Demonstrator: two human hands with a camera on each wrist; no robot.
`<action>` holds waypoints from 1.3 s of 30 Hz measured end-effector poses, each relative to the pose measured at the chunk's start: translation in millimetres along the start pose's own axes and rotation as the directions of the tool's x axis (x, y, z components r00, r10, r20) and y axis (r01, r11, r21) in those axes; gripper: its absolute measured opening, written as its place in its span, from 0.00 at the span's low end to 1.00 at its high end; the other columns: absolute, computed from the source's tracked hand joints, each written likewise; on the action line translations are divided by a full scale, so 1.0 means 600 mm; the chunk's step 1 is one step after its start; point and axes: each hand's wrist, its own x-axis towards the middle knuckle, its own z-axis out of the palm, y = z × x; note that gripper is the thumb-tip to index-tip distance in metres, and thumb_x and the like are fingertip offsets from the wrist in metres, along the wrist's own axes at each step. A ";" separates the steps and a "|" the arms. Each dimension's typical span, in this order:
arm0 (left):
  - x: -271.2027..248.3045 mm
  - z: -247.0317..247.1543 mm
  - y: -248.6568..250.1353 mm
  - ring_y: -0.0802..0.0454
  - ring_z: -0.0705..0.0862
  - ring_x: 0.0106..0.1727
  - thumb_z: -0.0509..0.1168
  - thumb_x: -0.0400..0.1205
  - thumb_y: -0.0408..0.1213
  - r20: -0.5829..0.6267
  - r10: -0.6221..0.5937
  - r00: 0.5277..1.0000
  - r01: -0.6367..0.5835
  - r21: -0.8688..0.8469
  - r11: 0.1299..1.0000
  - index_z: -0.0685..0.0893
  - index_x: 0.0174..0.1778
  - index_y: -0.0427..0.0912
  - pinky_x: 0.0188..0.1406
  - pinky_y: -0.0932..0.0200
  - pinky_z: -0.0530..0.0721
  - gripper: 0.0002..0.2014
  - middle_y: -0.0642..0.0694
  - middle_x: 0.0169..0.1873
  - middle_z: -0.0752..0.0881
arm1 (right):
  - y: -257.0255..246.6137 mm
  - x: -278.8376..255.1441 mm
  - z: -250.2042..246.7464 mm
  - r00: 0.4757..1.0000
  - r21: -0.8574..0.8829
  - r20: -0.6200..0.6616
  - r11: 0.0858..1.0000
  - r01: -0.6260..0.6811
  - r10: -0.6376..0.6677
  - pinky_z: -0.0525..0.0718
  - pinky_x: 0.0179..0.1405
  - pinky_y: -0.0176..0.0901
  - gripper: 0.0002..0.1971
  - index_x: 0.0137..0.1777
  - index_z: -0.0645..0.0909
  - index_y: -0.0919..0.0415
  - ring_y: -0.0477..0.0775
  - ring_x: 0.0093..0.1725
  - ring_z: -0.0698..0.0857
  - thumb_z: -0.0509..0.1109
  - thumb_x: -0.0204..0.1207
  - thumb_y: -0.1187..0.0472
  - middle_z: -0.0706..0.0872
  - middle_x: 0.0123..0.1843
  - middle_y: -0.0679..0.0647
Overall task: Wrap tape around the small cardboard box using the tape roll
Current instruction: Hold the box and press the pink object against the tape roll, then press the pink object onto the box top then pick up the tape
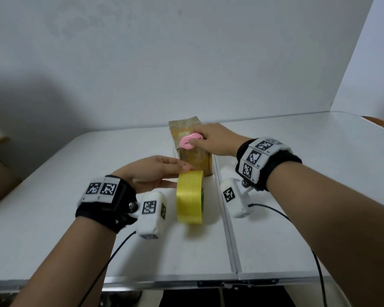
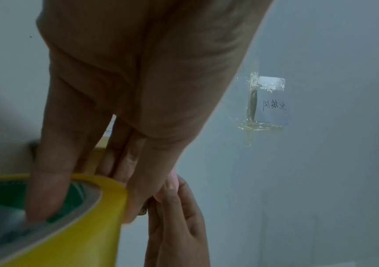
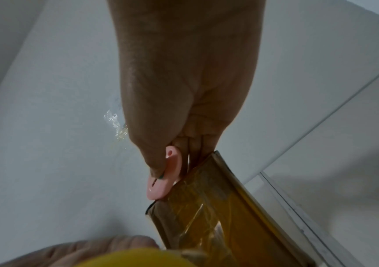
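1. I see the small cardboard box [image 1: 190, 145] lying on the white desk [image 1: 75, 218], its long side running away from me, its faces already glossy with tape.
2. My right hand [image 1: 217, 140] rests on top of the box, its grip pinching a small pink cutter [image 1: 190, 141] between thumb and fingers; in the right wrist view the cutter [image 3: 161, 178] sits at the box's [image 3: 209, 204] upper edge.
3. My left hand [image 1: 151, 173] has its grip around the yellow tape roll [image 1: 190, 197]: in the left wrist view one finger [image 2: 47, 180] hooks inside the core of the roll [image 2: 69, 225] and the thumb presses on its outer band.
4. The roll stands on edge just in front of the near end of the box, touching or almost touching it; I cannot tell which.
5. Both wrists wear black straps with white marker-tagged camera units [image 1: 151, 214], cables trailing toward me.
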 end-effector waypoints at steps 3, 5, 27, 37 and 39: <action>-0.006 0.006 0.005 0.62 0.91 0.46 0.65 0.84 0.30 0.019 -0.014 1.000 0.014 0.004 1.000 0.88 0.61 0.38 0.43 0.69 0.87 0.12 0.50 0.49 0.93 | 0.001 0.001 0.002 1.000 -0.013 -0.003 1.000 -0.008 0.008 0.68 0.32 0.39 0.12 0.54 0.80 0.61 0.53 0.43 0.77 0.61 0.84 0.53 0.80 0.44 0.51; -0.011 0.008 0.009 0.62 0.91 0.46 0.65 0.83 0.30 0.025 -0.006 1.000 0.005 0.031 1.000 0.87 0.63 0.38 0.42 0.70 0.87 0.13 0.50 0.49 0.93 | 0.002 0.000 0.004 1.000 -0.009 -0.018 1.000 -0.015 0.015 0.69 0.33 0.39 0.16 0.59 0.81 0.64 0.54 0.45 0.78 0.61 0.84 0.52 0.82 0.47 0.54; 0.012 -0.084 0.021 0.46 0.82 0.61 0.65 0.79 0.33 -0.644 0.361 0.674 0.131 0.586 0.800 0.88 0.60 0.46 0.59 0.58 0.76 0.15 0.43 0.61 0.85 | -0.002 0.021 -0.016 0.950 0.343 -0.244 0.934 -0.103 0.195 0.77 0.44 0.37 0.15 0.62 0.85 0.61 0.53 0.51 0.83 0.63 0.83 0.56 0.88 0.55 0.56; 0.064 -0.051 0.036 0.36 0.82 0.57 0.48 0.89 0.54 -0.539 0.409 0.737 0.205 0.754 0.624 0.85 0.63 0.36 0.51 0.53 0.73 0.28 0.35 0.49 0.86 | 0.017 0.071 0.022 0.922 0.474 -0.166 0.849 -0.235 0.349 0.79 0.55 0.40 0.14 0.62 0.86 0.62 0.49 0.55 0.82 0.69 0.80 0.58 0.87 0.61 0.57; 0.073 -0.037 0.041 0.36 0.80 0.57 0.45 0.90 0.51 -0.519 0.370 0.770 0.212 0.756 0.619 0.77 0.75 0.48 0.52 0.53 0.71 0.24 0.38 0.39 0.81 | 0.018 0.073 0.026 0.927 0.467 -0.173 0.857 -0.221 0.333 0.79 0.61 0.41 0.14 0.62 0.87 0.60 0.51 0.60 0.84 0.68 0.80 0.58 0.88 0.62 0.55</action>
